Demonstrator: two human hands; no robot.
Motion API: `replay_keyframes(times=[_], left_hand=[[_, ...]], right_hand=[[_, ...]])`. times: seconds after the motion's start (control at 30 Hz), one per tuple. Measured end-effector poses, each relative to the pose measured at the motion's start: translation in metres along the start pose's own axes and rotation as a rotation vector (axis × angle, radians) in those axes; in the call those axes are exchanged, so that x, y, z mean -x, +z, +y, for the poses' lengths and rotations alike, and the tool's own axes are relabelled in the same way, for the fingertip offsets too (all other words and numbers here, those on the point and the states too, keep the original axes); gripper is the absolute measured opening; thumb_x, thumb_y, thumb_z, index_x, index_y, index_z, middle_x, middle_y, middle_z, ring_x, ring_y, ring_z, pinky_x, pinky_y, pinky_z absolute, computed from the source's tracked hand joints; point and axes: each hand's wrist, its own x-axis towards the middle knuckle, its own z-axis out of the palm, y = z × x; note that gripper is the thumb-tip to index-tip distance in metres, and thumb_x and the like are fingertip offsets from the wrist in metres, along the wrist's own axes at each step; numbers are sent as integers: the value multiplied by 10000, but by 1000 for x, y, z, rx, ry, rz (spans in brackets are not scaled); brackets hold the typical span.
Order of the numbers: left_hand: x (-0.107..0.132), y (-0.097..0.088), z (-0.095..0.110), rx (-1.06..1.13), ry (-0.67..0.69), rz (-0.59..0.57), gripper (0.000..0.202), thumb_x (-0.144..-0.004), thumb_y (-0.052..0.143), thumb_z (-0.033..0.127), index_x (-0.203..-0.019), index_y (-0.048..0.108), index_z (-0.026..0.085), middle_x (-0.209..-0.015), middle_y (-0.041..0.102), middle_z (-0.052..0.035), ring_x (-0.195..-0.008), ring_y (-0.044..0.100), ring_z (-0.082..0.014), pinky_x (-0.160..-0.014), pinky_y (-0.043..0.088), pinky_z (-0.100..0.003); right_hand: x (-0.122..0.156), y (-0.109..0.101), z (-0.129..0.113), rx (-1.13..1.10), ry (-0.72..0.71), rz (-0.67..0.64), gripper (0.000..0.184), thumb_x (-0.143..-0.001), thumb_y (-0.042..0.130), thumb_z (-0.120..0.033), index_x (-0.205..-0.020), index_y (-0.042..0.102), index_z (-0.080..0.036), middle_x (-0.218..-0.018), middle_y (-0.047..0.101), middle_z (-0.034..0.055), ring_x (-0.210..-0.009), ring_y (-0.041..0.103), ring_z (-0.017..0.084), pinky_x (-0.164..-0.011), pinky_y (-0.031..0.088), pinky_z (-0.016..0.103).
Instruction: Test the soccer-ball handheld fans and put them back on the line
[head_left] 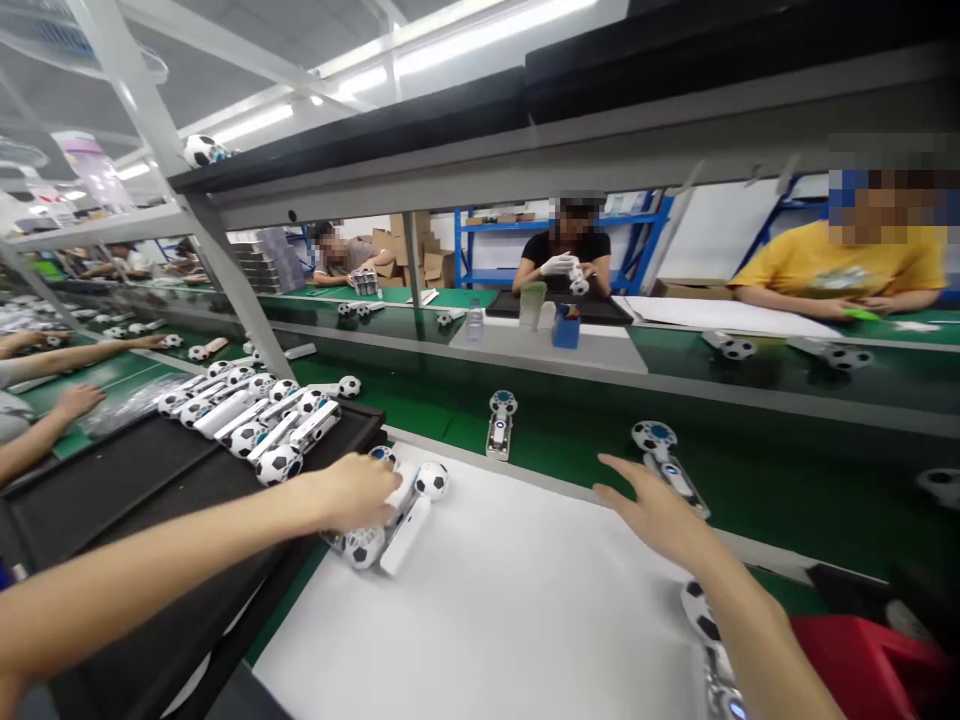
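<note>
At the left edge of a white sheet (480, 610), my left hand (364, 490) is closed on a white device with a soccer-ball head (405, 492), one of a small cluster there. My fingers partly hide it. Beside it lies another soccer-ball device (407, 535), handle toward me. My right hand (652, 510) is open, thumb and fingers apart, over the sheet's far edge. Just past it, on the green belt, lies a soccer-ball device with its inner parts showing (675, 470). Under my right forearm is one more such device (705, 615), partly covered.
A black tray (150, 500) at left carries several soccer-ball devices (262, 410). Another rests on the green conveyor belt (570, 430). A red bin (862, 660) stands at right. A metal shelf frame (232, 280) rises at left. Co-workers sit across the line; another person's hand (79, 400) reaches in at left.
</note>
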Motion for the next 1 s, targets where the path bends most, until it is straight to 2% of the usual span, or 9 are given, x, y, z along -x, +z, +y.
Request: replay_keyframes(times=[0.2, 0.33, 0.4, 0.5, 0.6, 0.73, 0.83, 0.9, 1.0], left_hand=[[78, 70, 19, 78, -98, 104, 342, -897, 532, 302, -1215, 654, 266, -1202, 669, -95, -1127, 615, -305, -964, 486, -450], [69, 129, 26, 157, -263, 458, 400, -928, 483, 336, -1296, 588, 218, -1395, 547, -127, -1313, 498, -307, -1041, 463, -467], [51, 144, 31, 115, -314, 528, 441, -940, 472, 390, -1320, 568, 189, -1451, 498, -152, -1401, 398, -331, -1089, 417, -512], [25, 148, 45, 32, -336, 517, 470, -906, 536, 439, -1270, 609, 151, -1443, 511, -191, -1425, 352, -386, -1144, 297, -606], [12, 144, 59, 7, -336, 494, 464, -818, 657, 332, -1236, 631, 133, -1390, 549, -234, -1367, 430, -407, -1161, 213, -638], [6, 144, 66, 14, -339, 482, 599, -714, 746, 329, -1294, 611, 258, -1458, 489, -202, -1360, 420, -436, -1127, 221, -663], [2, 144, 62, 37, -367, 463, 641, -642, 800, 438, -1227, 655, 218, -1473, 453, -251, -1313, 442, -486, -1070, 260, -696], [1, 143, 59, 51, -363, 456, 628, -657, 791, 489, -1193, 670, 185, -1491, 421, -272, -1333, 413, -492, -1072, 251, -700], [5, 142, 50, 89, -315, 473, 429, -854, 616, 507, -1179, 677, 234, -1513, 424, -199, -1392, 368, -420, -1109, 241, -657]], right_hand=[[50, 22, 15, 74, 71, -42, 617, -906, 418, -427, -1477, 477, -201, -1517, 456, 121, -1405, 390, 381, -1078, 415, 559], [78, 41, 36, 183, 203, 6, 669, -925, 292, -521, -1509, 428, -226, -1548, 398, 141, -1422, 352, 412, -1008, 456, 605], [88, 54, 45, 229, 235, 8, 687, -920, 263, -550, -1506, 435, -236, -1559, 386, 123, -1451, 304, 405, -1046, 426, 607], [99, 75, 57, 300, 241, 82, 696, -904, 281, -583, -1468, 493, -234, -1551, 397, 112, -1475, 233, 417, -1095, 357, 629], [104, 96, 69, 363, 150, 213, 644, -887, 327, -594, -1371, 589, -260, -1524, 435, 102, -1457, 256, 440, -1079, 339, 653], [106, 114, 75, 409, 52, 408, 460, -872, 393, -540, -1203, 646, -346, -1456, 525, 73, -1433, 309, 420, -1051, 329, 640], [106, 122, 75, 383, 17, 471, 364, -836, 458, -518, -1150, 606, -408, -1415, 562, 62, -1433, 310, 405, -1037, 319, 638], [105, 126, 76, 352, 8, 490, 365, -809, 483, -526, -1149, 582, -441, -1396, 576, 56, -1432, 310, 400, -1033, 312, 644], [104, 129, 81, 336, 9, 507, 389, -784, 493, -540, -1147, 599, -449, -1382, 583, 79, -1429, 314, 403, -1031, 309, 647]])
